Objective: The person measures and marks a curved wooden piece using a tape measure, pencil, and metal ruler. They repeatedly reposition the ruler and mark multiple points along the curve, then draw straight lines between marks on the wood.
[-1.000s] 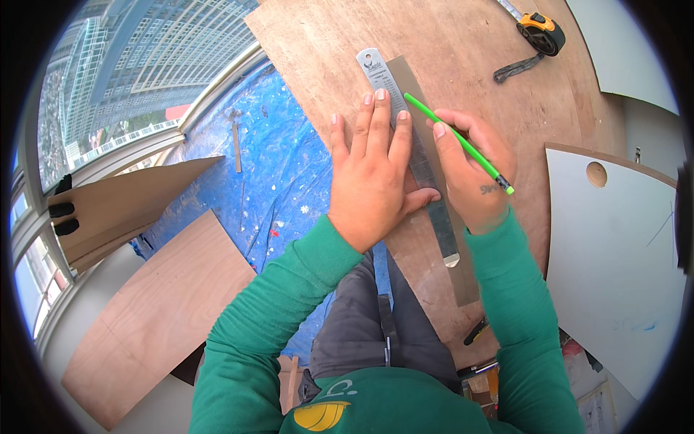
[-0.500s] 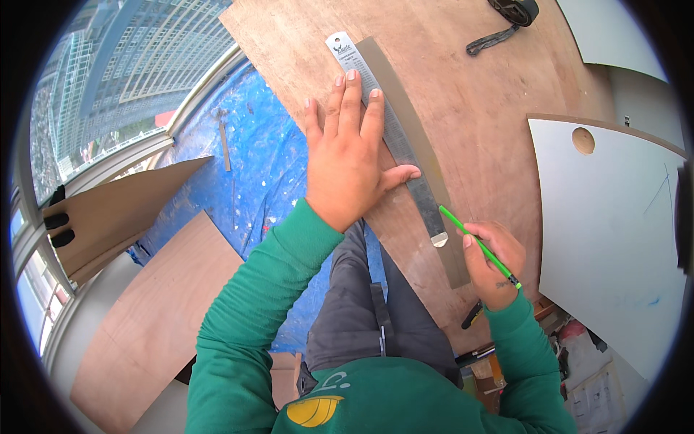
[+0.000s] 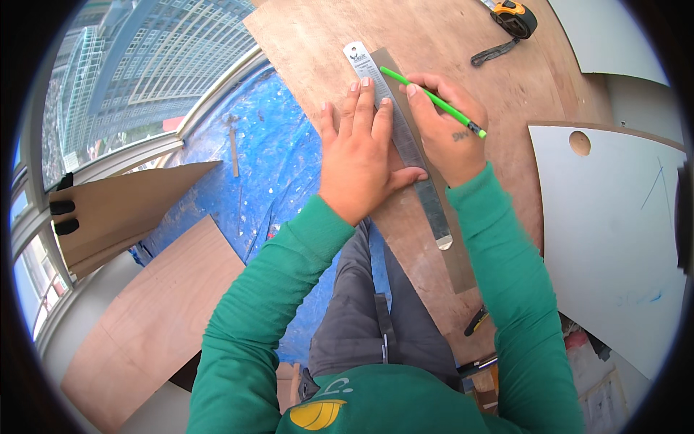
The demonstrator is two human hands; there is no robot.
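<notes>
My left hand (image 3: 359, 155) lies flat with fingers spread, pressing on a steel ruler (image 3: 410, 150). The ruler rests lengthwise on a narrow grey-brown strip (image 3: 457, 264), which lies on a large plywood sheet (image 3: 499, 87). Between thumb and fingers of my right hand (image 3: 452, 130) is a green pencil (image 3: 441, 103). Its tip points up and left, at the strip's far end beside the ruler's right edge; whether it touches is hard to tell. My right hand and sleeve cover part of the strip.
A tape measure (image 3: 513, 19) with a dark strap lies at the far right of the plywood. A cutter knife (image 3: 476, 320) sits near its close edge. White panels (image 3: 607, 217) stand at right. Blue sheeting (image 3: 267, 145) covers the floor; a curved plywood piece (image 3: 159, 318) leans left.
My right hand has carried the pencil away from me along the strip, from near the ruler's close end to its far end. My left hand stays on the ruler; the view has shifted slightly.
</notes>
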